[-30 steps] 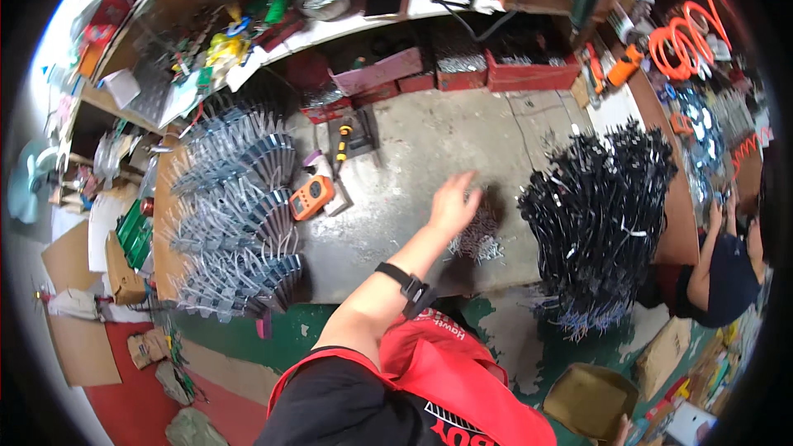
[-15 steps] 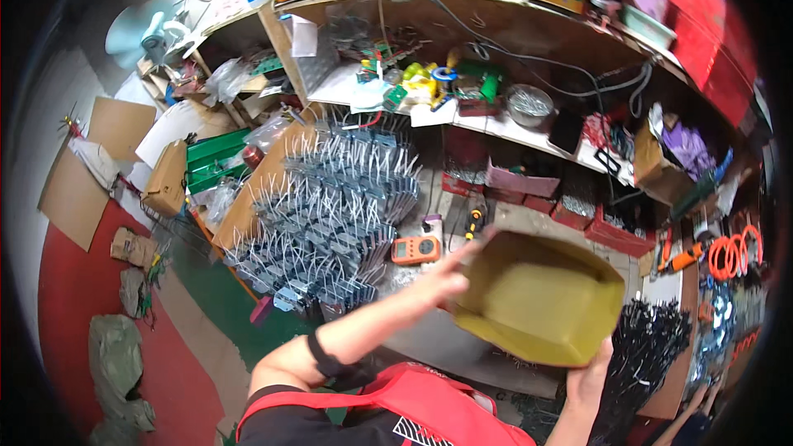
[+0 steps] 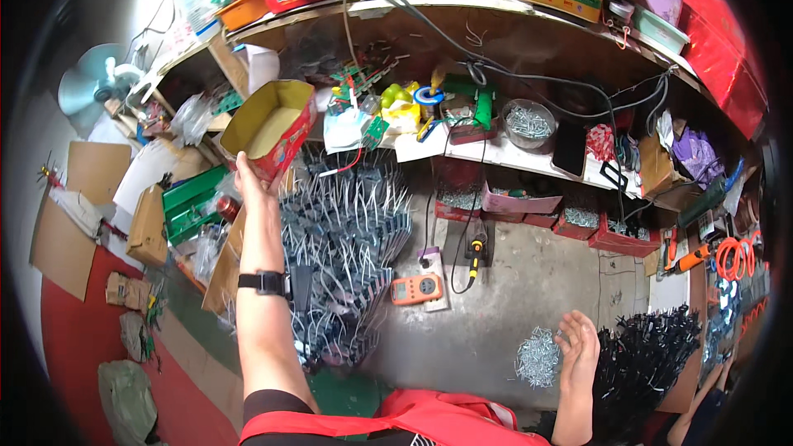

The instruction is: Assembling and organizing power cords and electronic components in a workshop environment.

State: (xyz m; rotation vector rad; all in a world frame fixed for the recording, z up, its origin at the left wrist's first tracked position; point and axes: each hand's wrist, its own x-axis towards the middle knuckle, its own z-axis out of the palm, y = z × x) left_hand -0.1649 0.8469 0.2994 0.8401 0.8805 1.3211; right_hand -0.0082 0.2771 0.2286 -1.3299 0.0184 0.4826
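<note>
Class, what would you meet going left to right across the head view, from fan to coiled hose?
Fan, box in the left hand, orange meter, yellow-and-black tool, pile of small silvery pieces, right hand, black bundle, orange coiled hose.

Tilted olive-lined red box [image 3: 287, 149] aloft, silvery pieces [image 3: 538, 357] heaped on table [image 3: 471, 334]

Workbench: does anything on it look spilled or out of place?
Possibly the pile of small silvery pieces: it lies loose on the workbench beside the right hand, whereas similar-looking pieces sit in a shelf bowl.
</note>
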